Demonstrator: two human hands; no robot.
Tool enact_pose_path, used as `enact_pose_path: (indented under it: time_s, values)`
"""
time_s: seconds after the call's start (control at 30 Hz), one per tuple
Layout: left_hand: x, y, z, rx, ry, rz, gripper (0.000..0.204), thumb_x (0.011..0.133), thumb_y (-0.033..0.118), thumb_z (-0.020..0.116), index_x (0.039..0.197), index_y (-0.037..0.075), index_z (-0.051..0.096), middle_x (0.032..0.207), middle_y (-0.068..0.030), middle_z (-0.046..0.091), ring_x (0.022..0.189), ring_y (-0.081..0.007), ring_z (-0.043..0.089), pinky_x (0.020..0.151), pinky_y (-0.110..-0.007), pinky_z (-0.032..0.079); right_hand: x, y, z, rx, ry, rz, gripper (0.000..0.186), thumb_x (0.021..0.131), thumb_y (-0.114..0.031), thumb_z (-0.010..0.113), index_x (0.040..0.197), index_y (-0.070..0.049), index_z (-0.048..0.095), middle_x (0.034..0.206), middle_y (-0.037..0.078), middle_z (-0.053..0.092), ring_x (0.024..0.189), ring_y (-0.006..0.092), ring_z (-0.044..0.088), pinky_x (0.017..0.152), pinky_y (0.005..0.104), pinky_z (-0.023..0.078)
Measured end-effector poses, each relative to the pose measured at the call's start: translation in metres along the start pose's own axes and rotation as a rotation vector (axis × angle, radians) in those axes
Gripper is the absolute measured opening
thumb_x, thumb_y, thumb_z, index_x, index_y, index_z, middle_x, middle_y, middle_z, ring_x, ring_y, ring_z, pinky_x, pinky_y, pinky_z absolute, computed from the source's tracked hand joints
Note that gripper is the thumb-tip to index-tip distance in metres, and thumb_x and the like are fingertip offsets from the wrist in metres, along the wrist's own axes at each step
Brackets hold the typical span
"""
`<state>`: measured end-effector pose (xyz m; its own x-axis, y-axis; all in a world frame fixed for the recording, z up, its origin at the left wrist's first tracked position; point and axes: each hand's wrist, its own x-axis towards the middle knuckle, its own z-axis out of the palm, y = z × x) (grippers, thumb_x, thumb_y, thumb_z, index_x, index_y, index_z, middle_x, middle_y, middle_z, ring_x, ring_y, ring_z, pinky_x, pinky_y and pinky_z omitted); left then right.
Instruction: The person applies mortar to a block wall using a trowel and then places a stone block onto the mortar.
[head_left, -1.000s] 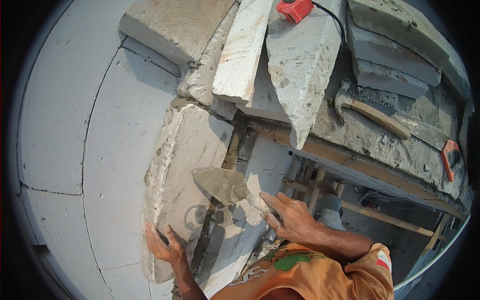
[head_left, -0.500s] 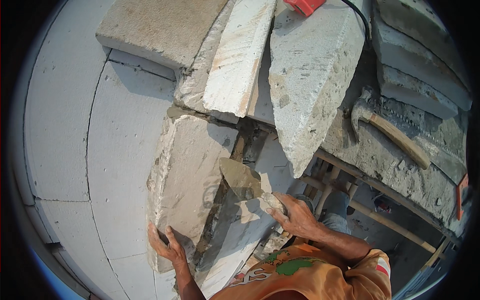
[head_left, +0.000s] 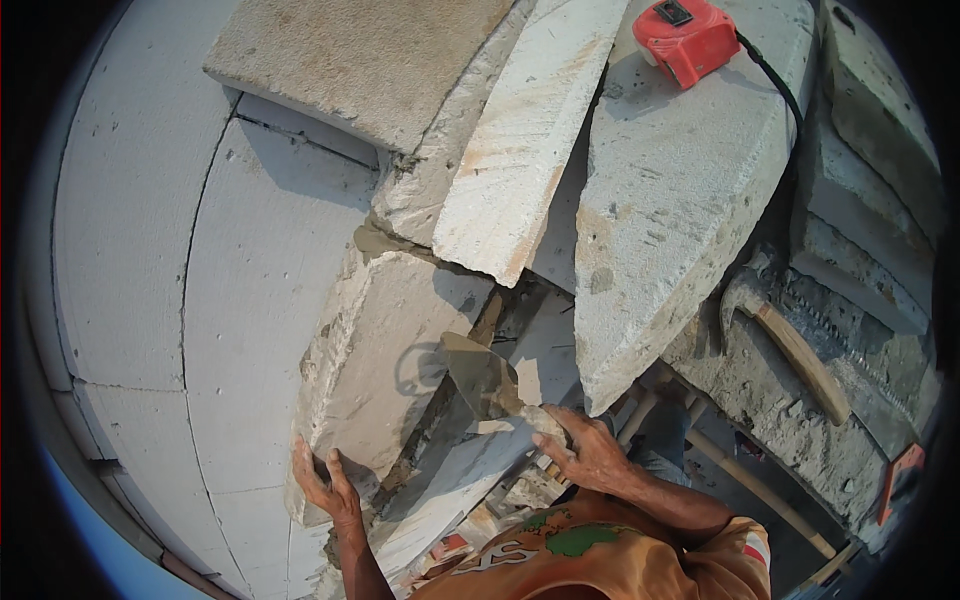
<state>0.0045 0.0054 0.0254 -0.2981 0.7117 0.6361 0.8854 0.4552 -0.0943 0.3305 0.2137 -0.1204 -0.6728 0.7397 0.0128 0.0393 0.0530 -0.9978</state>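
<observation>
A pale aerated concrete block (head_left: 385, 360) lies tilted along the top of the wall. My left hand (head_left: 325, 485) rests on its near end, thumb and fingers spread over the corner. In my right hand (head_left: 590, 450) is the mortar-caked handle of a trowel (head_left: 480, 372). The trowel's blade points up and left, with its tip at the block's right edge. Its shadow falls across the block's upper face. Wet grey mortar (head_left: 375, 240) shows at the joint by the block's far end.
Cut block pieces (head_left: 680, 190) lie at the far side, one under a red tape measure (head_left: 690, 42). A claw hammer (head_left: 790, 345) and a toothed saw (head_left: 850, 330) rest on a rubble-strewn ledge at right. Wooden poles (head_left: 760, 490) cross below. The block wall (head_left: 120, 250) spans the left.
The view has shifted, bringing more of the tape measure in. My left hand stays on the block's end, and the trowel keeps nearly the same place beside it.
</observation>
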Motion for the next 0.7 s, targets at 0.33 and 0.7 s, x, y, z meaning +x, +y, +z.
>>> enact_pose_path:
  time_s: [0.33,0.7]
  values:
    - [0.006,0.011,-0.004,0.027,-0.022,-0.02,0.042,0.089,0.006,0.071,0.128,0.001,0.057,0.136,-0.0227,0.057,0.127,-0.0399,0.052,0.109,-0.051,0.039,0.018,-0.011,-0.013,0.047,-0.077,0.166,0.047,0.099,-0.034,0.059,0.128,0.003,0.055,0.109,0.026,0.065,0.104,0.0373,0.063,0.093,0.0443,0.048]
    - [0.003,0.011,0.001,-0.024,0.034,-0.069,0.039,0.087,0.003,0.072,0.124,0.002,0.06,0.133,-0.0208,0.06,0.127,-0.0371,0.055,0.109,-0.049,0.039,0.027,-0.082,-0.022,0.094,-0.219,0.082,0.049,0.098,-0.025,0.061,0.135,0.003,0.047,0.121,0.03,0.06,0.11,0.0422,0.063,0.095,0.0428,0.049]
